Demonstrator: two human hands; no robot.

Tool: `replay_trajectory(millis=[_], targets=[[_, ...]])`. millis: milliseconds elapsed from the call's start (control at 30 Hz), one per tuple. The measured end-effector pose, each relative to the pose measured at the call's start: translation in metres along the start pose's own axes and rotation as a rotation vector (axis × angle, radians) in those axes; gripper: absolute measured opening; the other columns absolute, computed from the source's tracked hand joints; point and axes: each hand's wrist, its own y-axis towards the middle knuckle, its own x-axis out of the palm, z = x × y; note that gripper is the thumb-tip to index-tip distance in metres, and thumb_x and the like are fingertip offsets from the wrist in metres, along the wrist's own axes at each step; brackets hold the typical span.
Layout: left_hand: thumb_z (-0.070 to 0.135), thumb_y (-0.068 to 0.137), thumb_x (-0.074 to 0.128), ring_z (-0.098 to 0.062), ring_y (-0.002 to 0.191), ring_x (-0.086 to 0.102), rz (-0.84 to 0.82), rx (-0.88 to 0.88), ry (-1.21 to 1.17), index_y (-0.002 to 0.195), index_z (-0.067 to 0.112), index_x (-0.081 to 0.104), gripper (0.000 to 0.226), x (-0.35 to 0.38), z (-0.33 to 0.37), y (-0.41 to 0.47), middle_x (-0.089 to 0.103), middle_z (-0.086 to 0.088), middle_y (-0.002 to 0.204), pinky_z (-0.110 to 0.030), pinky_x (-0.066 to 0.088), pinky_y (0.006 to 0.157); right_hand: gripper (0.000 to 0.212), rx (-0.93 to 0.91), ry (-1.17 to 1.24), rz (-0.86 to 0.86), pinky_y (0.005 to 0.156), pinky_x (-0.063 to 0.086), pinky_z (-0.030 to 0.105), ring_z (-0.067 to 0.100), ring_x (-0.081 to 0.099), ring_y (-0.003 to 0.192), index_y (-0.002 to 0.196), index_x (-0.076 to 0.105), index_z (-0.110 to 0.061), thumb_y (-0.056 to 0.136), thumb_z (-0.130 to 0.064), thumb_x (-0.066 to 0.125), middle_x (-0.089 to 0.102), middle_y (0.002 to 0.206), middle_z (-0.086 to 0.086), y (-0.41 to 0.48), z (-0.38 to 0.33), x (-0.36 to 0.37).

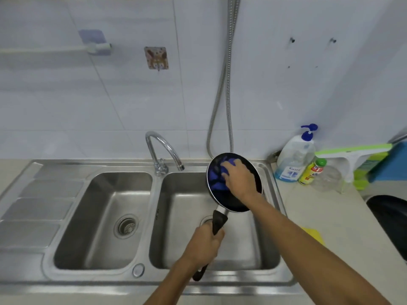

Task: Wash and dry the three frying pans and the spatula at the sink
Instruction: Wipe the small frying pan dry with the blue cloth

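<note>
Black pan (237, 205) is tilting over the right basin (182, 227); left hand (203, 245) is gripping its handle, right hand (241, 179) is pressing a blue cloth (217, 177) inside it.

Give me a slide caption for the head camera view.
Left hand holds frying pan over sink; right hand wipes with blue cloth.

Sink (103, 216): brushed stainless steel, satin sheen. Tap (164, 148): polished chrome. Frying pan (236, 205): dark matt interior, bright metal rim. Cloth (217, 175) at pan's 10 o'clock: blue, soft. Wall tiles (132, 95): glossy white.
</note>
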Motion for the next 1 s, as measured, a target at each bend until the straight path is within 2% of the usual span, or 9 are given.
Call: replay_trajectory(millis=[100,233,367,433,500,567,767,900,1000], targets=[[0.032,0.102,0.054,-0.011,0.047,0.048,0.001,0.005,-0.084,0.099,0.000,0.054,0.033,0.000,0.010,0.000,0.053,0.000,0.064,-0.030,0.045,0.048,0.041,0.056,-0.185,-0.030,0.084,0.050,0.043,0.036,0.054,0.110,0.135,0.053,-0.020,0.094,-0.021,0.057,0.048,0.129,0.014,0.019,0.017,-0.022],[0.032,0.104,0.054,-0.009,0.041,0.045,0.014,0.043,-0.110,0.090,0.009,0.052,0.027,-0.003,0.022,0.005,0.050,0.004,0.056,-0.026,0.042,0.041,0.039,0.128,-0.266,-0.144,0.086,0.050,0.040,0.038,0.062,0.107,0.125,0.059,-0.018,0.089,-0.032,0.059,0.061,0.122,0.015,0.004,0.027,-0.035],[0.032,0.104,0.052,-0.011,0.040,0.046,-0.035,0.017,-0.030,0.094,0.003,0.052,0.031,0.000,0.019,0.005,0.052,-0.003,0.060,-0.027,0.044,0.042,0.013,0.026,0.072,-0.472,0.079,0.049,0.035,0.025,0.063,0.095,0.095,0.070,-0.031,0.083,-0.032,0.066,0.071,0.103,0.000,-0.021,0.025,-0.044],[0.030,0.105,0.051,-0.011,0.041,0.046,-0.060,0.019,-0.037,0.091,0.008,0.051,0.025,0.003,0.021,0.005,0.050,-0.005,0.063,-0.026,0.044,0.042,0.014,0.014,0.339,-0.373,0.082,0.049,0.033,0.019,0.065,0.092,0.093,0.073,-0.032,0.083,-0.026,0.067,0.075,0.099,-0.003,-0.028,0.014,-0.040],[0.026,0.104,0.050,-0.010,0.042,0.045,-0.069,0.017,-0.052,0.090,0.011,0.050,0.021,0.007,0.024,0.004,0.049,-0.007,0.065,-0.026,0.044,0.043,0.024,0.068,0.471,-0.132,0.088,0.049,0.031,0.018,0.066,0.100,0.108,0.074,-0.026,0.085,-0.028,0.067,0.075,0.107,-0.003,-0.022,0.004,-0.028],[0.025,0.103,0.050,-0.011,0.042,0.043,-0.094,0.013,-0.061,0.088,0.012,0.050,0.020,0.012,0.025,0.000,0.047,-0.007,0.065,-0.025,0.043,0.043,0.029,0.114,0.342,0.016,0.085,0.049,0.036,0.028,0.065,0.102,0.114,0.069,-0.023,0.088,-0.033,0.061,0.073,0.109,0.005,-0.008,0.005,-0.019],[0.036,0.103,0.052,-0.015,0.045,0.047,-0.060,0.000,-0.016,0.100,-0.005,0.054,0.040,0.012,0.012,0.001,0.053,-0.004,0.062,-0.030,0.044,0.045,0.044,0.193,-0.218,-0.045,0.086,0.050,0.043,0.041,0.060,0.105,0.137,0.052,-0.016,0.094,-0.021,0.057,0.057,0.119,0.022,-0.010,0.052,-0.017],[0.035,0.104,0.051,-0.013,0.044,0.049,-0.068,0.025,0.085,0.104,-0.001,0.057,0.036,0.013,0.013,0.007,0.057,-0.005,0.064,-0.028,0.046,0.044,0.032,0.269,-0.096,-0.276,0.084,0.049,0.037,0.038,0.064,0.105,0.117,0.065,-0.013,0.090,-0.029,0.058,0.067,0.116,0.017,-0.037,0.059,-0.013],[0.041,0.103,0.051,-0.012,0.047,0.051,-0.096,0.026,0.215,0.099,0.008,0.057,0.034,0.016,0.004,0.012,0.058,-0.003,0.067,-0.036,0.050,0.051,0.018,0.204,0.203,-0.466,0.083,0.050,0.035,0.028,0.065,0.096,0.093,0.074,-0.016,0.087,-0.029,0.063,0.073,0.099,0.005,-0.051,0.048,-0.014]])
